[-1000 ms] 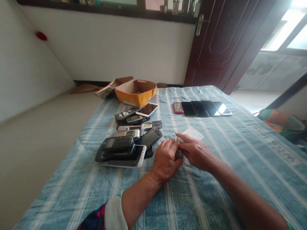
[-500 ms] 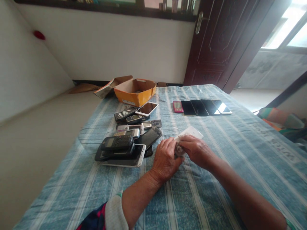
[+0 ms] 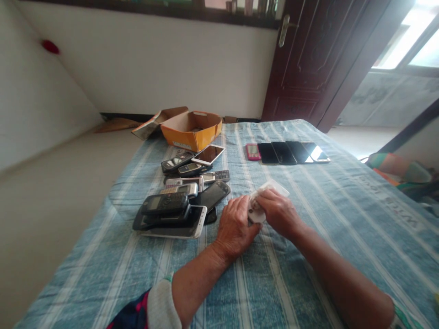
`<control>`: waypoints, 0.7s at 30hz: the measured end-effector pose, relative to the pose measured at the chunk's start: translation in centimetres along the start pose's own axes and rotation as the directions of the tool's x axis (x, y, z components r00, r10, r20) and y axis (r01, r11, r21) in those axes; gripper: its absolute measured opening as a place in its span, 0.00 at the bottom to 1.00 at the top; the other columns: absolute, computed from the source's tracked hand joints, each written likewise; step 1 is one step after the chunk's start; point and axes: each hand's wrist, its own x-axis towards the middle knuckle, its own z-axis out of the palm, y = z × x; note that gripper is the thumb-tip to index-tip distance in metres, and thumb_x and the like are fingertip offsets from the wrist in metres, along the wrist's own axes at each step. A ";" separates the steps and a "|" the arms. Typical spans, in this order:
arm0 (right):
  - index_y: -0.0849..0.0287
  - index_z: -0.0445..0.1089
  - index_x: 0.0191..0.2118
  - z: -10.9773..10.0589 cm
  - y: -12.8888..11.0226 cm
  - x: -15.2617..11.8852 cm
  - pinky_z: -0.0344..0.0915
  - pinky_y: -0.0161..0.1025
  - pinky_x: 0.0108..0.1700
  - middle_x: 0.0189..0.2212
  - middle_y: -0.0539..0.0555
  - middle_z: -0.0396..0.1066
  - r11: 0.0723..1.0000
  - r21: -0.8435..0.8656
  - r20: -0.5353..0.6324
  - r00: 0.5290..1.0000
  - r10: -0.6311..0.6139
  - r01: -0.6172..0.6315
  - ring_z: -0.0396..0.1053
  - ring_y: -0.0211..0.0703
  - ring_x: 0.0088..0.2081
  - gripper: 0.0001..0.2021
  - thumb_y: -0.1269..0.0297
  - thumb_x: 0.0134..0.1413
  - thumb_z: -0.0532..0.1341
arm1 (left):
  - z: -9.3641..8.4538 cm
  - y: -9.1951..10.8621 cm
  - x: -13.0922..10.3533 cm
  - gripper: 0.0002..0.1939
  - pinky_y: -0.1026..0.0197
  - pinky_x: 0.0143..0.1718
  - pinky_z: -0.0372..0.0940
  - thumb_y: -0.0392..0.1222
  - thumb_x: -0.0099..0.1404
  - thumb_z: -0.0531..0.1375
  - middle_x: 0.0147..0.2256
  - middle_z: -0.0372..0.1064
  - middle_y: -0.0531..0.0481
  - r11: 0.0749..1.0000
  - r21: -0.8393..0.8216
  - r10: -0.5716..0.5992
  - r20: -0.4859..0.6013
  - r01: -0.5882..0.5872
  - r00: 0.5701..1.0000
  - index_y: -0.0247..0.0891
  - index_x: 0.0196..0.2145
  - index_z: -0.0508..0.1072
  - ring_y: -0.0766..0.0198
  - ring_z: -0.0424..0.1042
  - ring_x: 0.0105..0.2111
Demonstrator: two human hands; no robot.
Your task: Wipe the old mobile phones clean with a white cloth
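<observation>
Near the middle of the bed-like surface, my left hand [image 3: 236, 224] is closed around the near end of a white phone [image 3: 258, 216], its thumb along the lower edge. My right hand [image 3: 277, 210] presses a crumpled white tissue [image 3: 254, 199] against the phone's upper face, fingers bunched together. Both hands cover much of the phone. Just left of my left hand lies a pile of old phones: a black keypad phone [image 3: 164, 203] on top of a white-edged smartphone [image 3: 197, 224], and a dark slab phone [image 3: 214, 194] beside them.
Farther back are a white smartphone [image 3: 208, 155] and an open orange cardboard box [image 3: 192, 137]. Toward the back right, several dark smartphones [image 3: 284, 153] overlap in a row beside a pink-red device [image 3: 253, 151]. A striped blue cloth [image 3: 308, 196] covers the surface.
My right hand has shifted slightly over the phone with the tissue, showing more of its near end. My left hand keeps its hold. The whole view has moved a little.
</observation>
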 end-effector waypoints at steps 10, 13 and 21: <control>0.58 0.68 0.25 0.9 0.7 0.9 0.57 0.39 0.34 0.28 0.55 0.67 0.988 -0.116 -0.061 0.994 0.094 -0.100 0.60 0.44 0.33 0.13 0.78 0.56 0.54 | 0.1 0.0 0.0 0.33 0.45 0.47 0.67 0.42 0.51 0.67 0.46 0.70 0.38 1.000 -0.016 -0.012 0.002 0.012 1.000 0.33 0.52 0.61 0.46 0.69 0.46; 0.58 0.68 0.27 1.1 -0.9 1.1 0.57 0.39 0.35 0.29 0.54 0.67 0.998 -0.060 0.007 1.000 0.003 -0.002 0.60 0.43 0.33 0.12 0.77 0.57 0.54 | 0.2 -0.3 -0.2 0.37 0.45 0.47 0.66 0.45 0.52 0.67 0.47 0.69 0.38 0.999 -0.033 -0.018 0.000 0.018 1.000 0.33 0.56 0.57 0.46 0.69 0.46; 0.58 0.73 0.29 0.9 3.4 1.7 0.55 0.38 0.33 0.30 0.55 0.68 0.964 -0.157 -0.062 0.977 0.206 -0.213 0.60 0.44 0.35 0.14 0.81 0.54 0.54 | 0.2 0.1 -0.2 0.39 0.45 0.47 0.66 0.40 0.49 0.68 0.45 0.69 0.41 0.997 -0.016 -0.081 0.007 0.081 0.997 0.36 0.57 0.57 0.48 0.69 0.45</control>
